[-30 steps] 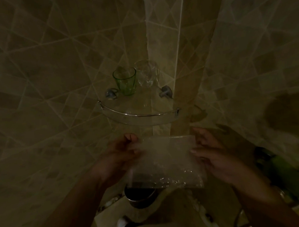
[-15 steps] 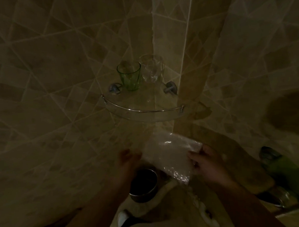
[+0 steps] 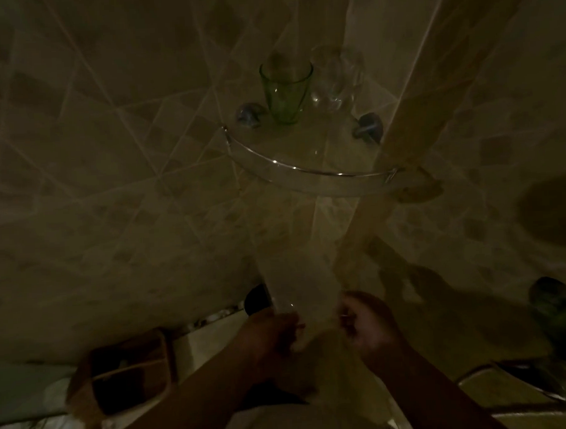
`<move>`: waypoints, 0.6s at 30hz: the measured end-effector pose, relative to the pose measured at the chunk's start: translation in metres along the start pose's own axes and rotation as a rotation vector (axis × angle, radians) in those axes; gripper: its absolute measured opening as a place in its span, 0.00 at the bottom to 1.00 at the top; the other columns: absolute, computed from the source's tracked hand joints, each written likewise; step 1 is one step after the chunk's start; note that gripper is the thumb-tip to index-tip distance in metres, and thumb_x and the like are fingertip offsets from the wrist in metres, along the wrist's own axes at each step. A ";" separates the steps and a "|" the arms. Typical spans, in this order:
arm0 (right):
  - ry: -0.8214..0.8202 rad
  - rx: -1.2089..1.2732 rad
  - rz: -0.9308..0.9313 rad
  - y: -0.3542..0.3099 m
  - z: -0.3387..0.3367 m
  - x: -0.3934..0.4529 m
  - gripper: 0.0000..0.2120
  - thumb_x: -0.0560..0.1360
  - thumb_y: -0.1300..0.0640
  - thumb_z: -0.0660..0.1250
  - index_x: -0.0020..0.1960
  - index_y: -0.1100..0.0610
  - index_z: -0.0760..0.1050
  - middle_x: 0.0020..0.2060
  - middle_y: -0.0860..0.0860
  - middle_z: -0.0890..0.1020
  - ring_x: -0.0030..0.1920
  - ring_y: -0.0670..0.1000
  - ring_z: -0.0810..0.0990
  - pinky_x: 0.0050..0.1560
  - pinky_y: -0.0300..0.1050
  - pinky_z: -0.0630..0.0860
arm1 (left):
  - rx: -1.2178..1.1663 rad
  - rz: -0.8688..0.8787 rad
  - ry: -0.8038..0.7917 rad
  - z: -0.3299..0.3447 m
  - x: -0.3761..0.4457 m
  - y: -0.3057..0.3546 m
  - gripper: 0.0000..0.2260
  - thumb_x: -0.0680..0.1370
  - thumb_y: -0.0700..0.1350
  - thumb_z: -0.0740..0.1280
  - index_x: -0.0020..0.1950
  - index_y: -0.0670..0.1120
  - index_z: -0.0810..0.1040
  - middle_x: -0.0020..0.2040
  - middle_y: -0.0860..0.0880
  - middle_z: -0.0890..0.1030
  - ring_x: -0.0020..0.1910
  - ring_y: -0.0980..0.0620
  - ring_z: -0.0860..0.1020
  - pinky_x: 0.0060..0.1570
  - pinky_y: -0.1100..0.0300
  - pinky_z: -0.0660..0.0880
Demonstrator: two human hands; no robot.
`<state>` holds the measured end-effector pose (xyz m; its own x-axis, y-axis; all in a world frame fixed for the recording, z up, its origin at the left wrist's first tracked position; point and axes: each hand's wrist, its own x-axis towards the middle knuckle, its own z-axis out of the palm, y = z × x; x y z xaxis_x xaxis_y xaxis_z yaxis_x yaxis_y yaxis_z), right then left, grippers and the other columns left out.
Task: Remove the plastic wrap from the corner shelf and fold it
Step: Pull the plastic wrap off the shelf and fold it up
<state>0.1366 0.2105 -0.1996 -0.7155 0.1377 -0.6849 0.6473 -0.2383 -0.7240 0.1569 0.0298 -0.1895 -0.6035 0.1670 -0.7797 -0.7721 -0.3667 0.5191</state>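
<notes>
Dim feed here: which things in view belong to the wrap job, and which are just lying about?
Job:
plastic wrap, held by both hands
left hand
right hand
corner shelf

Lying about:
green cup
clear glass
wooden box
dark pot

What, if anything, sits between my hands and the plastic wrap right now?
Nothing visible. The left hand and right hand already pinch the plastic wrap directly, well below the corner shelf.

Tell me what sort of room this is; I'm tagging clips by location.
Probably a bathroom or shower corner: tiled walls meet at a glass corner shelf holding a green tumbler and a clear glass. It is very dim.
</notes>
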 end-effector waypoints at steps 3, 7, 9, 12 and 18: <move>-0.061 -0.232 -0.036 0.012 0.000 0.008 0.11 0.73 0.60 0.67 0.32 0.58 0.77 0.26 0.54 0.77 0.27 0.50 0.74 0.31 0.45 0.70 | -0.014 -0.026 0.060 -0.023 0.013 -0.005 0.04 0.76 0.35 0.65 0.46 0.40 0.80 0.34 0.44 0.81 0.32 0.49 0.77 0.25 0.61 0.74; -0.082 -0.329 -0.033 0.030 0.017 0.030 0.04 0.71 0.60 0.69 0.37 0.59 0.79 0.26 0.51 0.81 0.27 0.47 0.77 0.28 0.42 0.73 | -0.111 -0.084 0.190 -0.048 0.038 -0.019 0.03 0.74 0.33 0.65 0.44 0.38 0.78 0.39 0.40 0.77 0.34 0.48 0.74 0.25 0.60 0.71; -0.074 -0.389 -0.020 0.042 0.027 0.046 0.03 0.70 0.60 0.69 0.39 0.59 0.79 0.28 0.51 0.81 0.30 0.48 0.78 0.31 0.43 0.74 | -0.101 -0.090 0.230 -0.060 0.051 -0.025 0.04 0.72 0.32 0.66 0.40 0.39 0.77 0.37 0.41 0.75 0.33 0.49 0.74 0.27 0.59 0.70; -0.064 -0.447 -0.003 0.065 0.043 0.074 0.05 0.70 0.59 0.68 0.35 0.57 0.78 0.28 0.52 0.79 0.32 0.51 0.77 0.35 0.47 0.73 | -0.063 -0.090 0.248 -0.079 0.071 -0.031 0.04 0.73 0.31 0.66 0.44 0.38 0.78 0.40 0.41 0.78 0.35 0.51 0.76 0.33 0.62 0.74; 0.023 -0.360 0.175 0.126 0.064 0.148 0.03 0.74 0.62 0.68 0.43 0.55 0.78 0.33 0.54 0.81 0.32 0.52 0.80 0.32 0.44 0.76 | -0.020 -0.102 0.258 -0.137 0.158 -0.055 0.09 0.73 0.29 0.66 0.46 0.42 0.75 0.41 0.44 0.78 0.39 0.49 0.77 0.41 0.59 0.76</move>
<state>0.0956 0.1398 -0.3865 -0.5828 0.1473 -0.7991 0.8125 0.0913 -0.5757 0.1313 -0.0487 -0.3896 -0.4500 -0.0340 -0.8924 -0.8205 -0.3787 0.4282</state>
